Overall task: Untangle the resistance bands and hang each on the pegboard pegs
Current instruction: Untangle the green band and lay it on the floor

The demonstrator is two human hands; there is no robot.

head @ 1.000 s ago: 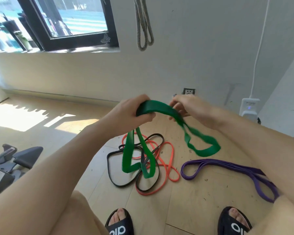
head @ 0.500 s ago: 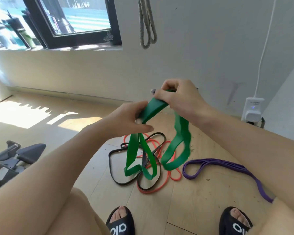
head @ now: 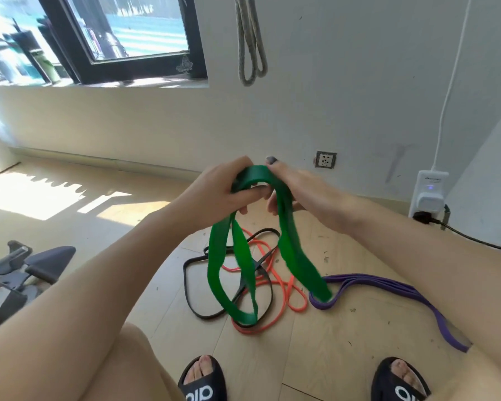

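Observation:
Both my hands hold the wide green band (head: 289, 250) up in front of me. My left hand (head: 220, 192) grips its top on the left; my right hand (head: 301, 189) grips it on the right, thumb on top. Two green loops hang down from the hands. Below them on the wooden floor lie a black band (head: 190, 285) and an orange band (head: 289, 287), tangled together. A purple band (head: 388, 287) lies to their right, apart from the tangle. A grey band (head: 250, 41) hangs on the wall above; its peg is out of view.
A window (head: 122, 39) sits at the upper left. A wall socket (head: 325, 159) and a white plugged-in device (head: 428, 195) with its cable are at the right. Dark gym equipment (head: 26, 264) stands at the left. My sandalled feet (head: 203, 380) are at the bottom.
My hands came together at the top of the green band. The right-hand loop swung from out at the right to hanging straight down, then out toward the purple band.

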